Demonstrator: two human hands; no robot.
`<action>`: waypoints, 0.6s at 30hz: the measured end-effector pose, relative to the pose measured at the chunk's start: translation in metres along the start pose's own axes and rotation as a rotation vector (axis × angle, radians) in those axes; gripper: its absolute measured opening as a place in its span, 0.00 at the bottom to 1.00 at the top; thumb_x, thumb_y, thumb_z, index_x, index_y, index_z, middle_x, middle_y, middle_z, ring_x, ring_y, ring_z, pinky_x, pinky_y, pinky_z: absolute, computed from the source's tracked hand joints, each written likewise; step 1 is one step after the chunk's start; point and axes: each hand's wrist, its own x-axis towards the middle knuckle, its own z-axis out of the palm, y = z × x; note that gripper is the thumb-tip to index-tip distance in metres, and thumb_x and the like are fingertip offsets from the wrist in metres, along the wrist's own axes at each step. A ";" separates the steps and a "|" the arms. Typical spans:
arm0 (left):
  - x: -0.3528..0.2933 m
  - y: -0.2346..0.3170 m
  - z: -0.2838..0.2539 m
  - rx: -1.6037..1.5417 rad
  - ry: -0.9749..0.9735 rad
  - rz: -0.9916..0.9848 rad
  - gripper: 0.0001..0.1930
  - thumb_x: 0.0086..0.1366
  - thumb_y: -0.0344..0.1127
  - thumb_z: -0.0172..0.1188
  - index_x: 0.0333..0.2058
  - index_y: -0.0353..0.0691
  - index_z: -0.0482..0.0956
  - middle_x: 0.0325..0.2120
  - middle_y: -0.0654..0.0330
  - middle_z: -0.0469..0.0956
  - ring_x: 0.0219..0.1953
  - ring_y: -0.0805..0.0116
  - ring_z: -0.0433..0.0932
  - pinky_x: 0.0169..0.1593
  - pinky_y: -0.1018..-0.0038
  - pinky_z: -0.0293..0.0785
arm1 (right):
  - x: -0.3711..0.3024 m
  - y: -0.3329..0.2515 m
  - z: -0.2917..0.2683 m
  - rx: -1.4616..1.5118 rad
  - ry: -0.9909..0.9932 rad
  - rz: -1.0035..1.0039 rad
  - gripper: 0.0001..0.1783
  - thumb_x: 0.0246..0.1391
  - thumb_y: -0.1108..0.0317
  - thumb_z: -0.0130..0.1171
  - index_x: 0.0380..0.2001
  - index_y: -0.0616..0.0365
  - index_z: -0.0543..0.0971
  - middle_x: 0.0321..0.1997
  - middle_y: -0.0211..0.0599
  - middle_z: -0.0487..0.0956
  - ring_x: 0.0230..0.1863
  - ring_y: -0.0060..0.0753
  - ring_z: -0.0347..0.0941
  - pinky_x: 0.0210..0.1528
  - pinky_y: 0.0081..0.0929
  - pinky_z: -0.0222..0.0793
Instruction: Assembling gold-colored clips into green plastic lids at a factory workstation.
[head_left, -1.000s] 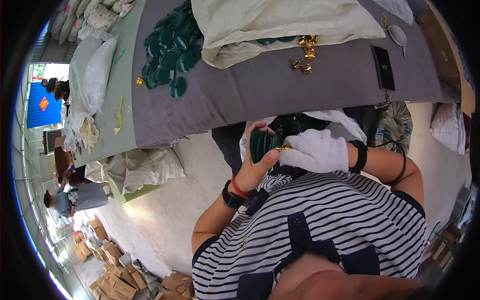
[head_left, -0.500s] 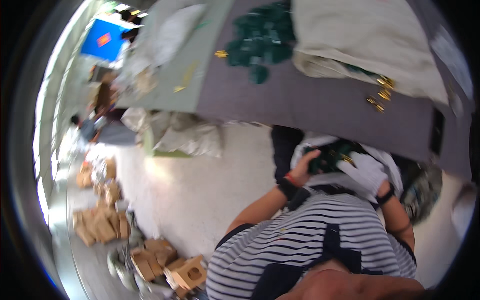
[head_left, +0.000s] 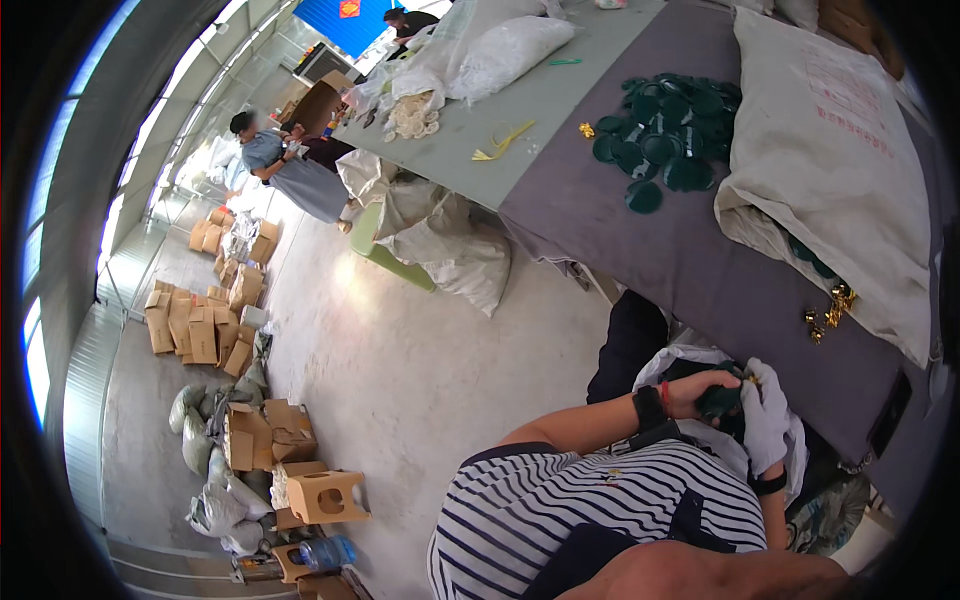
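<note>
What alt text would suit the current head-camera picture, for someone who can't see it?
A bare left hand grips dark green pieces close to a white-gloved right hand, at a white bag beside a cloth-covered table. On it lie dark green discs, a cream sack and small gold pieces; cardboard boxes stand off to the left.

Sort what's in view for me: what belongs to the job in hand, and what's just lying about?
Likely with the job:
dark green discs in the bare left hand
gloved right hand
white bag by the hands
pile of green discs
shiny gold pieces

Seemingly just lying about:
yellow strip
cardboard boxes
blue water bottle
</note>
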 end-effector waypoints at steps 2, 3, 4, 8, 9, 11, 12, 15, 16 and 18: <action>-0.006 -0.003 0.009 0.170 0.038 0.018 0.25 0.64 0.43 0.61 0.57 0.49 0.65 0.41 0.62 0.72 0.42 0.69 0.77 0.32 0.68 0.76 | -0.005 -0.004 -0.009 -0.100 -0.021 0.015 0.19 0.60 0.75 0.52 0.55 0.65 0.72 0.49 0.43 0.77 0.50 0.35 0.74 0.54 0.29 0.69; -0.010 -0.001 0.011 0.198 0.013 0.012 0.25 0.64 0.44 0.61 0.57 0.49 0.65 0.40 0.63 0.72 0.42 0.69 0.77 0.32 0.68 0.76 | -0.008 -0.005 -0.012 -0.051 -0.056 0.063 0.18 0.59 0.74 0.54 0.52 0.65 0.72 0.48 0.43 0.77 0.49 0.35 0.74 0.53 0.29 0.69; -0.014 -0.001 0.012 0.225 -0.009 0.005 0.25 0.63 0.44 0.61 0.57 0.48 0.66 0.39 0.63 0.71 0.42 0.69 0.76 0.32 0.68 0.77 | -0.012 -0.005 -0.014 -0.001 -0.093 0.113 0.16 0.58 0.73 0.56 0.50 0.65 0.73 0.47 0.44 0.77 0.48 0.35 0.75 0.52 0.29 0.70; -0.019 0.004 0.012 0.103 -0.069 0.026 0.24 0.63 0.43 0.60 0.56 0.48 0.66 0.41 0.62 0.72 0.43 0.69 0.76 0.33 0.69 0.76 | -0.019 -0.027 -0.021 -0.114 -0.352 0.243 0.16 0.52 0.65 0.64 0.39 0.63 0.73 0.37 0.37 0.78 0.39 0.31 0.74 0.42 0.30 0.70; -0.019 0.006 0.012 0.119 -0.077 0.029 0.24 0.63 0.43 0.60 0.56 0.49 0.66 0.41 0.62 0.73 0.43 0.69 0.76 0.33 0.69 0.76 | -0.024 -0.011 -0.015 -0.097 -0.263 0.203 0.18 0.50 0.62 0.67 0.37 0.62 0.73 0.32 0.35 0.76 0.34 0.28 0.72 0.38 0.29 0.68; -0.018 0.007 0.016 0.133 -0.094 0.027 0.24 0.63 0.44 0.60 0.56 0.49 0.66 0.42 0.62 0.73 0.43 0.69 0.76 0.34 0.69 0.76 | -0.025 0.000 -0.012 -0.025 -0.201 0.210 0.17 0.52 0.62 0.65 0.36 0.62 0.72 0.31 0.36 0.76 0.33 0.30 0.71 0.38 0.30 0.68; -0.019 0.008 0.020 0.034 -0.079 0.029 0.24 0.64 0.44 0.59 0.56 0.49 0.66 0.42 0.62 0.74 0.43 0.69 0.76 0.34 0.69 0.77 | -0.026 0.003 -0.013 0.051 -0.141 0.212 0.16 0.54 0.63 0.64 0.36 0.62 0.71 0.31 0.37 0.75 0.32 0.31 0.71 0.37 0.30 0.67; -0.014 0.005 0.019 -0.001 -0.048 0.090 0.22 0.65 0.44 0.58 0.56 0.49 0.66 0.42 0.62 0.75 0.42 0.69 0.77 0.35 0.70 0.77 | -0.014 -0.011 -0.007 0.213 0.031 0.257 0.13 0.60 0.63 0.58 0.37 0.63 0.71 0.29 0.40 0.73 0.31 0.36 0.70 0.37 0.32 0.67; -0.009 0.002 0.018 0.057 -0.035 0.150 0.21 0.66 0.45 0.58 0.55 0.49 0.66 0.42 0.62 0.75 0.42 0.70 0.77 0.35 0.70 0.77 | -0.012 -0.021 -0.002 0.212 0.036 0.256 0.13 0.60 0.63 0.58 0.37 0.63 0.71 0.29 0.40 0.73 0.31 0.36 0.70 0.37 0.32 0.67; -0.001 0.000 0.017 0.063 -0.018 0.175 0.19 0.66 0.45 0.57 0.54 0.49 0.67 0.41 0.63 0.76 0.40 0.71 0.77 0.34 0.70 0.76 | -0.010 -0.038 0.006 -0.018 0.055 0.007 0.12 0.65 0.64 0.53 0.36 0.63 0.70 0.30 0.40 0.74 0.32 0.37 0.70 0.36 0.33 0.66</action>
